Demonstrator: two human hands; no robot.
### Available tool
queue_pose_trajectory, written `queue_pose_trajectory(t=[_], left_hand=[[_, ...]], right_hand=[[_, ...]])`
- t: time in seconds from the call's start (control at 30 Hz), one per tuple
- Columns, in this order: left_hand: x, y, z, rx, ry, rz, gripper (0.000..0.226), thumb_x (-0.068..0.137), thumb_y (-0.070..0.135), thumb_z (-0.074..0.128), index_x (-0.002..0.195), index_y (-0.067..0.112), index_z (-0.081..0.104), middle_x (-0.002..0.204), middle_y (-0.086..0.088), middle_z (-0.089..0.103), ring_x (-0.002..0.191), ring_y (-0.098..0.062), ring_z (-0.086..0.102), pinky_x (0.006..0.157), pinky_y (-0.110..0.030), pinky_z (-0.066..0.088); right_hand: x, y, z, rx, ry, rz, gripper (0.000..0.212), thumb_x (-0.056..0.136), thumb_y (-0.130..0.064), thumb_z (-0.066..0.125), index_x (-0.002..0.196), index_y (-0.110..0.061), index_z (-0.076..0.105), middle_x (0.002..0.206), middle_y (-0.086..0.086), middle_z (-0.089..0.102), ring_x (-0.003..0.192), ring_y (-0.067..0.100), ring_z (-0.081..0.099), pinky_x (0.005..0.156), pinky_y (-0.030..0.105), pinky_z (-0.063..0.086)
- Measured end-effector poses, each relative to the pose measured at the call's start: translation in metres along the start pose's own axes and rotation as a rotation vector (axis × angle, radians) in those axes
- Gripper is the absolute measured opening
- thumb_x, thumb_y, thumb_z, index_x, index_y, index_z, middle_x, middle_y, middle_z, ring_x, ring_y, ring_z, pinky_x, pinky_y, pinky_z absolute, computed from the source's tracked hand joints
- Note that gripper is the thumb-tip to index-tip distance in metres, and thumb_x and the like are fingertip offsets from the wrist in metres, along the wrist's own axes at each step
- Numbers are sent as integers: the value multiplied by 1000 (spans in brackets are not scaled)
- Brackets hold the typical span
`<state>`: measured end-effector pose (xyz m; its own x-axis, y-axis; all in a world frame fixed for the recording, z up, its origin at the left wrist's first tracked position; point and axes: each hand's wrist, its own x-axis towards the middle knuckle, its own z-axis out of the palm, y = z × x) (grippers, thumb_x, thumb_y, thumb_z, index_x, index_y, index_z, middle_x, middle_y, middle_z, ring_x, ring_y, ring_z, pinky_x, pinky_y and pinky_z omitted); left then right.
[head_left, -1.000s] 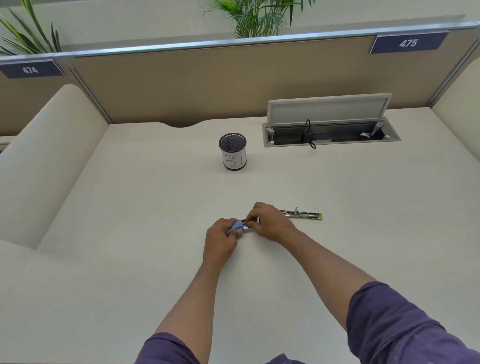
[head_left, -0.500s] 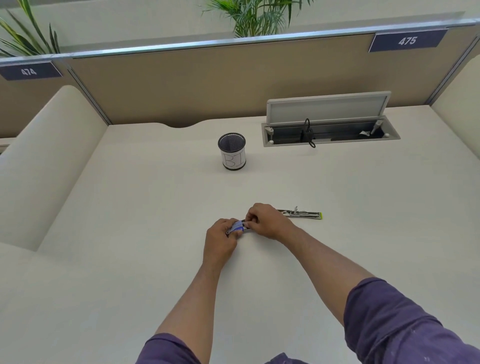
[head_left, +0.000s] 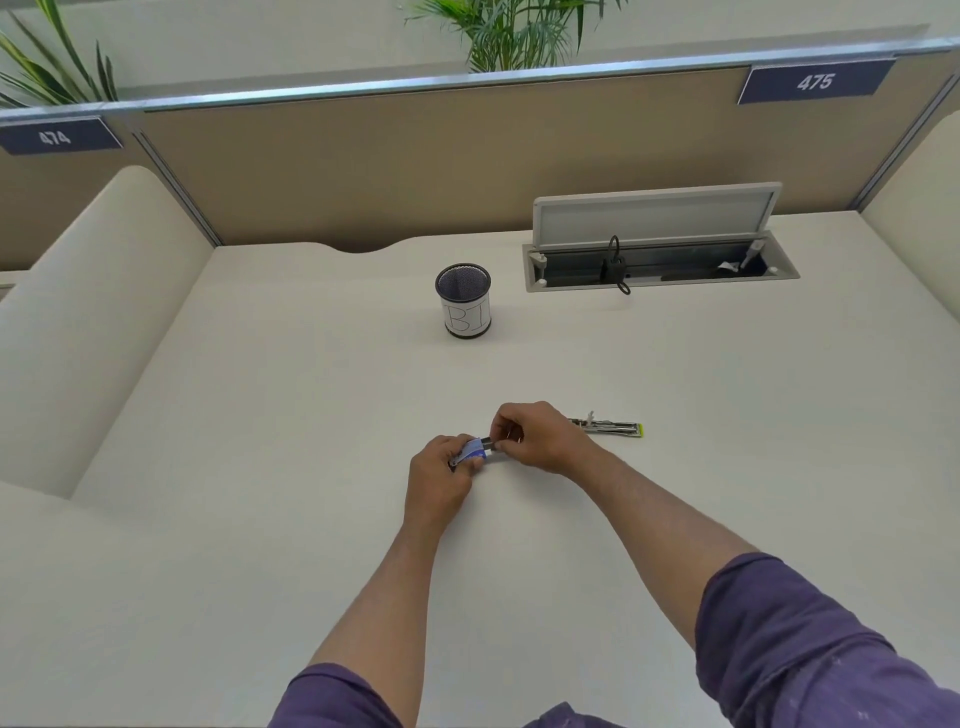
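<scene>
- Two hands are needed for this pull: the small blue packet (head_left: 474, 450), near the middle of the desk (head_left: 260, 467), is best held still while the dark strip (head_left: 487, 442) is drawn straight out, not twisted.
- The packet is gripped by the curled fingers of the left hand (head_left: 441, 475).
- The strip's end is pinched between thumb and fingertips of the right hand (head_left: 535, 436).
- A metal tool with a green tip (head_left: 608, 427) is seen just beside that hand, untouched.
</scene>
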<state>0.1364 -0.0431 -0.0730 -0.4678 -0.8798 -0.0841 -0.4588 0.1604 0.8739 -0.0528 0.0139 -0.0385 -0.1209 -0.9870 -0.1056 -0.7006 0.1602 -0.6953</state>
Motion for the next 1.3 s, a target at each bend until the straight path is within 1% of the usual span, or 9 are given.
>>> queue_pose_trajectory(t=[0.17,0.3,0.53,0.73,0.87,0.97,1.13,1.23,1.3], left_hand=[[0,-1,0,2,1,-10,25,88,11,73,112,18,77,100,7,70,86,10,60,72,-3,40],[0,-2,0,-8,4,-24,26,88,13,74,113,18,76,101,7,70,86,10,60,72,-3,41],[-1,-1,1,4,3,-20,25,87,12,74,111,19,77,101,9,70,89,0,63,73,-4,42],[-1,-1,3,33,5,-13,26,87,12,72,111,20,76,102,12,69,94,0,64,76,-6,45],[-1,-2,4,29,14,-14,26,86,12,72,110,21,77,101,13,69,95,-4,65,79,-14,47],[0,-1,4,27,13,3,24,85,12,73,105,25,77,99,13,69,94,-2,65,79,-19,50],[2,0,-1,77,-18,24,22,85,19,74,103,32,77,93,13,66,87,3,62,70,-6,43],[3,1,-6,113,-18,54,23,86,20,74,104,33,77,91,11,65,85,1,61,68,-9,43],[1,1,-8,154,-27,61,23,87,21,73,106,32,77,91,9,64,83,-3,62,70,-18,47]], right_hand=[[2,2,1,-39,21,6,6,85,-14,75,90,-16,76,87,-6,68,74,9,60,71,19,48],[2,2,2,-42,7,24,7,86,-23,76,87,-18,80,87,-5,66,70,1,56,63,10,38],[6,-4,10,-13,-32,193,12,82,-29,77,84,-18,81,77,-13,62,71,4,58,61,21,46],[11,-11,17,59,-20,328,13,81,-17,71,82,-9,80,87,3,78,79,19,70,65,28,52],[9,-12,25,113,-10,381,18,83,-13,66,83,2,75,76,15,70,66,18,54,59,29,43],[4,-11,28,149,-8,387,21,85,-14,61,83,4,71,67,6,58,62,18,47,59,30,39],[1,-10,28,152,-1,360,26,87,-11,54,87,11,68,66,8,52,62,18,41,59,31,33],[0,-7,24,203,20,349,22,91,-13,57,86,3,71,73,10,65,64,18,51,61,31,40],[-2,-5,23,234,39,349,18,94,-17,57,92,-3,69,84,8,69,69,17,55,65,32,44]])
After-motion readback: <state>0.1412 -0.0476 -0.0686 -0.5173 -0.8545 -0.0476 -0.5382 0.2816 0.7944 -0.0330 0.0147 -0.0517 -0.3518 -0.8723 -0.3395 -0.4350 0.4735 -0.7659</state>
